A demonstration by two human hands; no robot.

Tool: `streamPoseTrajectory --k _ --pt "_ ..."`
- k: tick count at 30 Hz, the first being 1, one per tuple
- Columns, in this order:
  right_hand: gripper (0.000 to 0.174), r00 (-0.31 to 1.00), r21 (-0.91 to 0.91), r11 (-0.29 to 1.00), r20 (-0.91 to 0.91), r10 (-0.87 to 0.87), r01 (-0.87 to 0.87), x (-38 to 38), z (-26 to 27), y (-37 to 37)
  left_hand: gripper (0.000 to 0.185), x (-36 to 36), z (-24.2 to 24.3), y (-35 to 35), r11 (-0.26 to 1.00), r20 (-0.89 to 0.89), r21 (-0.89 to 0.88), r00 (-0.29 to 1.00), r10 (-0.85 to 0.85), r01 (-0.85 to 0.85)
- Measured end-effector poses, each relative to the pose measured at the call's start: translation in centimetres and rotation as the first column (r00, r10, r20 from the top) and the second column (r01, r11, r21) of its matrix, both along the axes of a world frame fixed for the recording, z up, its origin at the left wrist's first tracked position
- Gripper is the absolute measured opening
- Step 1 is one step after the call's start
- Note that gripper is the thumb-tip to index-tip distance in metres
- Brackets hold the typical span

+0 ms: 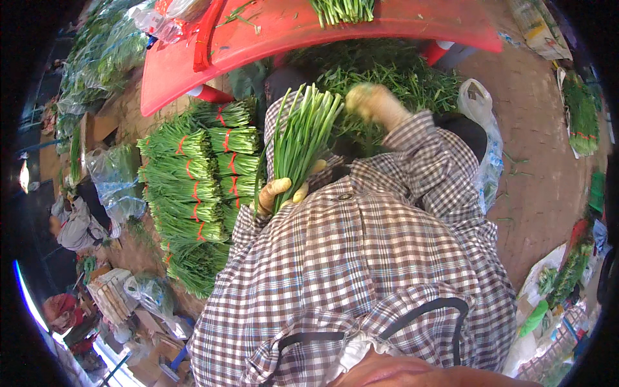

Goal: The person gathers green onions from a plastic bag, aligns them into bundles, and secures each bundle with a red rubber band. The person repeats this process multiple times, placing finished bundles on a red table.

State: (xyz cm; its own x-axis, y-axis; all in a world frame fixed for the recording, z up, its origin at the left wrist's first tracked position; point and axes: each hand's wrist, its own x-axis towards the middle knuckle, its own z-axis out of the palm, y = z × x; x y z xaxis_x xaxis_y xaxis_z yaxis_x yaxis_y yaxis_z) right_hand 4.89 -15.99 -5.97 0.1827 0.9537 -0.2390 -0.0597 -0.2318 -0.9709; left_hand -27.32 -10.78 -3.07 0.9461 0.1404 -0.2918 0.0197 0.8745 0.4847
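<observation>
My left hand (276, 192) is shut around a loose bunch of long green leaves, likely garlic chives (304, 140). The pale stem ends point up and away from my body, and the leafy ends run down past my wrist. To the right of those stem ends is my right hand (375, 104), blurred by motion; its fingers look curled, but whether it holds anything is unclear. Beside my left arm lie stacked chive bundles (193, 191) in two columns, tied with red bands (196, 191).
A red table (290, 24) spans the front, bearing red ties (205, 38), a plastic bottle (154, 22) and more chives (343, 10). Loose trimmed leaves (411, 82) cover the ground beneath. A white plastic bag (486, 140) hangs at my right. Another person (80, 225) sits far left.
</observation>
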Motion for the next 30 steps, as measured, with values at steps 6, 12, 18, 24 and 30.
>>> streamPoseTrajectory --k 6,12,18,24,30 --pt "0.083 0.685 -0.402 0.875 0.558 0.469 -0.271 6.6 1.8 -2.1 0.064 -0.3 1.9 1.7 0.903 -0.205 0.366 0.966 -0.158 0.226" --pt "0.051 0.735 0.031 0.977 0.653 -0.18 0.211 4.6 6.1 -3.0 0.03 1.1 3.3 3.9 0.683 -0.341 0.632 0.922 -0.182 0.368" --pt "0.016 0.758 0.353 0.878 0.458 -0.464 0.324 1.4 9.0 -2.7 0.031 1.9 4.0 3.6 0.718 -0.381 0.615 0.92 -0.091 0.326" --pt "0.023 0.913 0.137 0.949 0.266 -0.31 0.283 -4.3 8.0 -1.5 0.034 2.4 3.8 3.2 0.716 -0.304 0.647 0.95 -0.073 0.262" --pt "0.02 0.804 0.345 0.772 0.076 -0.589 0.533 2.0 7.9 -2.1 0.06 1.7 4.0 3.1 0.861 -0.201 0.487 0.978 -0.049 0.143"
